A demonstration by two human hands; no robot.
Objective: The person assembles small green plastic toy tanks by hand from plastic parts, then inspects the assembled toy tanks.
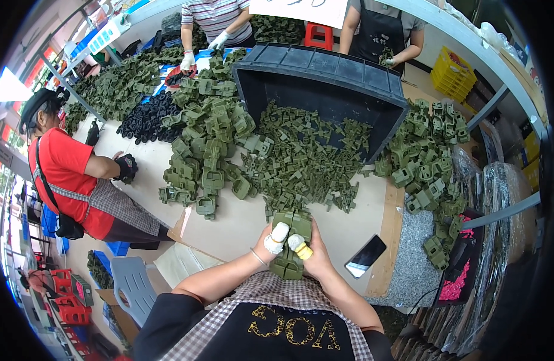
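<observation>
Near my body, at the table's front edge, I hold an olive-green plastic toy vehicle part (287,269) between both hands. My left hand (266,246) is closed around its left side, with a white wrapped thumb on top. My right hand (316,257) grips the other side; its thumb has a white and yellow covering. The fingers underneath are hidden. Just beyond my hands, small green plastic parts (313,147) spill from a large black bin (325,66) tipped on its side. To the left rises a heap of larger green shells (208,144).
A phone (366,256) lies right of my hands. More green shells (424,162) are piled at the right edge, above a crate with pink pieces (454,281). Black wheels (149,117) lie far left. A co-worker in red (66,162) stands left; two others work across the table.
</observation>
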